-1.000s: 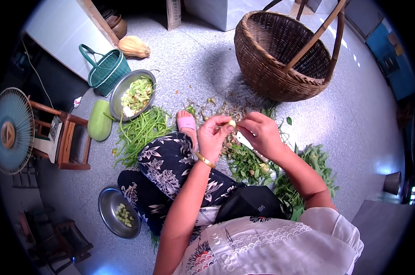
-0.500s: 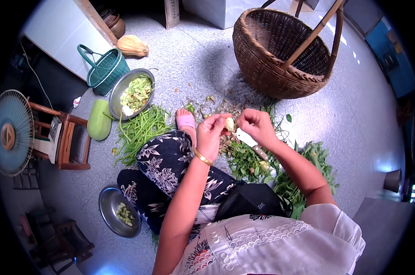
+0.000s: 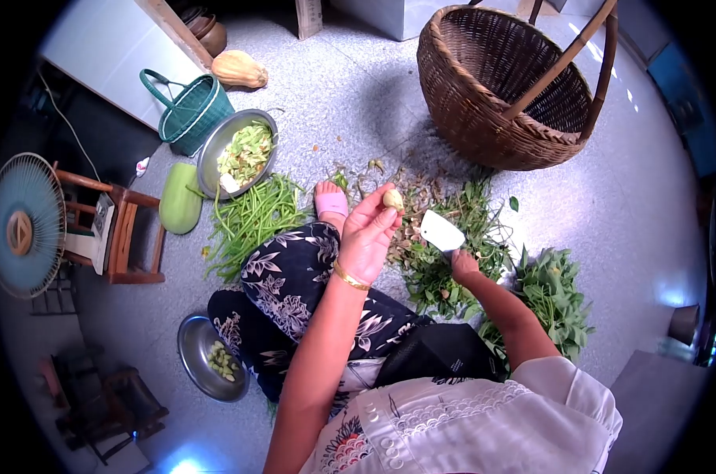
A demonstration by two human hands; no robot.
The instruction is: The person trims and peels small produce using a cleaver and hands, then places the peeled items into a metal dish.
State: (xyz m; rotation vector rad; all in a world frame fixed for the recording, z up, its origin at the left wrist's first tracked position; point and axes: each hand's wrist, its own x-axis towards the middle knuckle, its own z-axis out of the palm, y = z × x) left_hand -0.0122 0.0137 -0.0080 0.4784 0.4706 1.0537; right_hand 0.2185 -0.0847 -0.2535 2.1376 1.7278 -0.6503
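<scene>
My left hand (image 3: pixel 366 243) is raised over the floor, pinching a small pale, roundish vegetable piece (image 3: pixel 392 199) between thumb and fingers. Its exact kind is too small to tell. Lower and to the right, my right hand (image 3: pixel 464 265) is closed round the handle of a knife with a broad white blade (image 3: pixel 442 231). The handle is mostly hidden in the fist, and the blade points up and left over loose greens (image 3: pixel 429 280). Dry peelings (image 3: pixel 409 189) are scattered beyond both hands.
A large wicker basket (image 3: pixel 468 110) stands ahead right. On the left are green beans (image 3: pixel 255 221), a steel bowl of cut vegetables (image 3: pixel 209 162), a green basket (image 3: pixel 192 118), a pale gourd (image 3: pixel 180 199) and a fan (image 3: pixel 20 229). Another steel bowl (image 3: pixel 190 347) sits by my knee; leafy stems (image 3: pixel 555 296) lie right.
My right hand has moved down and right, away from the vegetable piece, and taken the knife's handle from the greens. My left hand still holds the piece, and the view has shifted slightly.
</scene>
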